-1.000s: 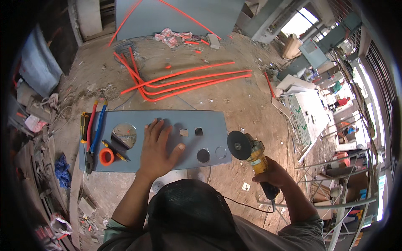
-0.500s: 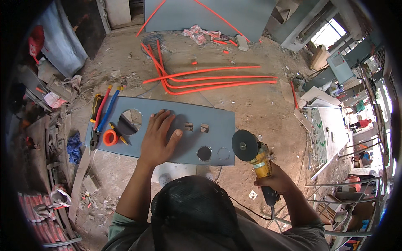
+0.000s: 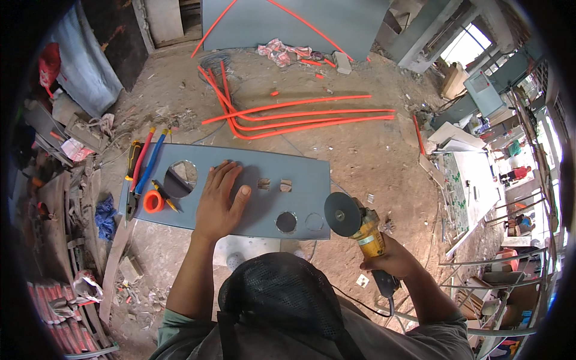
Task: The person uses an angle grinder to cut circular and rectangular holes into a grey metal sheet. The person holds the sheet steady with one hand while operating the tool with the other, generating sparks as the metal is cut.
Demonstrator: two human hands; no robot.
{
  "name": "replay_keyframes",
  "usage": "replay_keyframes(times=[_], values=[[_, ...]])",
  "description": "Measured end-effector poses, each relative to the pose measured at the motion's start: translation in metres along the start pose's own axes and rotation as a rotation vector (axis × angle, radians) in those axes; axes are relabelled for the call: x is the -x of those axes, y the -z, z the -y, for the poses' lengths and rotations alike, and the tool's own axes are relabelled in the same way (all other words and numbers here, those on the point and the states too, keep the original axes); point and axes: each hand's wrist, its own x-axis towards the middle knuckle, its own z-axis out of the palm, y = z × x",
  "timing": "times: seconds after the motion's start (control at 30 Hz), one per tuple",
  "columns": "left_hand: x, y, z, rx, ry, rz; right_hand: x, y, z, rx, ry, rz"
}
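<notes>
While the L hand (image 3: 221,204) is lying palm-down on the grey panel (image 3: 312,180), its fingers are resting released & straight, thumb spread to the R; R hand (image 3: 390,255) is grasping a yellow-&-black angle grinder (image 3: 370,241) round its body, fingers wrapping it; its dark disc (image 3: 342,214) is sitting at the panel's R end, contact w/ edge can't tell; a black cord (image 3: 393,305) is trailing from its rear; panel is showing 1 lg. round cutout (image 3: 181,179) L of the hand, 2 sm. square cutouts (image 3: 264,183) to its R, plus 1 round hole (image 3: 286,222) beside 1 circle outline (image 3: 314,221) near the R end; red-&-blue-handled pliers (image 3: 141,174) & an orange ring (image 3: 153,202) are lying at the L end; bent orange pipes (image 3: 288,129) are lying on the floor (image 3: 348,150) beyond.
</notes>
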Motion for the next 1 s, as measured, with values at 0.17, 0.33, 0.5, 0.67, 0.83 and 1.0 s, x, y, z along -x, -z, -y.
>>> replay_keyframes(times=[0.17,0.33,0.5,0.67,0.83,1.0], values=[[0.002,0.001,0.001,0.010,0.019,0.012,0.000,-0.003,-0.002,-0.019,-0.001,0.005],[0.002,0.002,0.001,-0.009,0.007,0.010,0.001,-0.002,-0.003,-0.026,-0.022,0.026],[0.003,0.001,0.000,-0.017,0.007,0.008,0.001,-0.002,-0.001,-0.020,0.013,0.011],[0.004,0.001,-0.001,-0.015,0.009,-0.005,-0.004,0.002,0.000,0.052,-0.002,0.047],[0.005,0.001,0.001,-0.016,0.001,-0.022,-0.005,0.005,0.008,0.115,-0.037,0.085],[0.006,0.000,0.002,-0.005,0.008,-0.029,-0.004,0.001,0.016,0.030,-0.015,0.045]])
